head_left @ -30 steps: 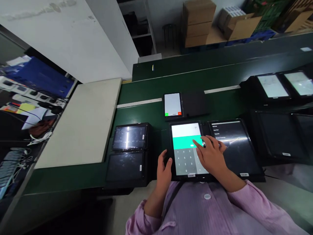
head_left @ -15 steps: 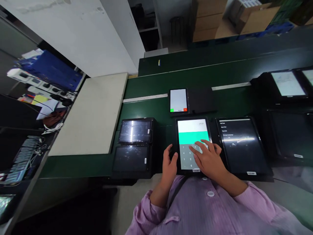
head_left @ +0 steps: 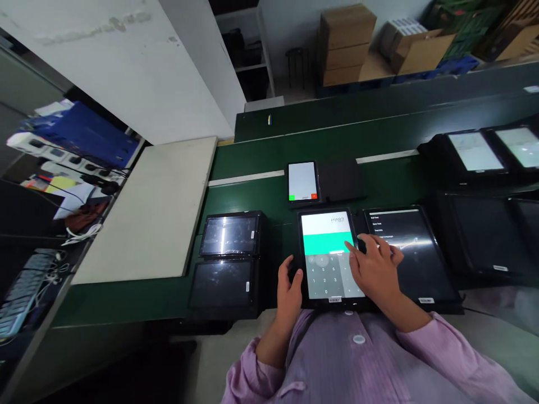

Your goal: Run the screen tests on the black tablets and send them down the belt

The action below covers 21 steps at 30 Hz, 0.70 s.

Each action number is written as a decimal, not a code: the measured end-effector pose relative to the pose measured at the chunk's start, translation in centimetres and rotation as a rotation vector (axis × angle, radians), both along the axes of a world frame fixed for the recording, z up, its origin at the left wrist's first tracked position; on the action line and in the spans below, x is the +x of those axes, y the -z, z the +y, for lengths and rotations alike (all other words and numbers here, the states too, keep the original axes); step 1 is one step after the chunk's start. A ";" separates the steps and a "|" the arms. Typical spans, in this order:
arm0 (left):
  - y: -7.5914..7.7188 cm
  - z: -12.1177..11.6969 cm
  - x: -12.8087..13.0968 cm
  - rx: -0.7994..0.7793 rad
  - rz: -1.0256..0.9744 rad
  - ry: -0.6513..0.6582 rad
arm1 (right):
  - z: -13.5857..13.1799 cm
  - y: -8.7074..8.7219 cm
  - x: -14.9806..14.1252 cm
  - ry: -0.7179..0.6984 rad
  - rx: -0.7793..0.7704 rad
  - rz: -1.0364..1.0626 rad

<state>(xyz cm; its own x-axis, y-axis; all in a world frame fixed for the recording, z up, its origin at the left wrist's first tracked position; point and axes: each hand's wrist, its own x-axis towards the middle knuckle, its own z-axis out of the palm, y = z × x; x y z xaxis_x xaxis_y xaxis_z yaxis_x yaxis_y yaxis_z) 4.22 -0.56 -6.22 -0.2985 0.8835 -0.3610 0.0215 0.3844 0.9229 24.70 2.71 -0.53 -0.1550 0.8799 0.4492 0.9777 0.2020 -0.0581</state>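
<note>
A tablet lies flat before me, its lit calculator screen showing a white strip with symbols and digits, a green band and grey number keys. My left hand rests at its left edge, thumb and forefinger apart, holding nothing. Over the right side of the screen is my right hand, empty, forefinger stretched toward the green band and the other fingers loosely spread. Whether that fingertip touches the glass I cannot tell. Part of my right hand covers a second tablet with a dark screen and a white text menu.
Two dark-screened tablets lie left on black stacks. Behind the calculator tablet stands a smaller lit tablet beside a black slab. More tablets sit at right. A pale board covers the green table's left part.
My right hand has moved right, off the number keys toward the screen's right edge. The top strip's characters now include 87. The whole view has shifted slightly; my left hand stays beside the tablet.
</note>
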 end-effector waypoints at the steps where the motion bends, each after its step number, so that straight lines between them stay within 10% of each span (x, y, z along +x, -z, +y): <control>1: 0.0 0.0 0.0 -0.002 0.001 -0.002 | 0.1 0.2 0.2 0.003 -0.020 -0.011; 21: 0.0 0.1 -0.7 -0.033 0.014 0.004 | -0.1 0.8 0.0 -0.081 -0.124 0.009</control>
<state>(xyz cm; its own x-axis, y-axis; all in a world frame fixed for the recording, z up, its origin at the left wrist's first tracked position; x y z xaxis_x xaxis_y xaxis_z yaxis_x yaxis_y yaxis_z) 3.55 -0.49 -6.24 -0.2998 0.8723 -0.3862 0.0357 0.4148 0.9092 24.68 2.61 -1.29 -0.2246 0.9134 0.3396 0.9577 0.2712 -0.0959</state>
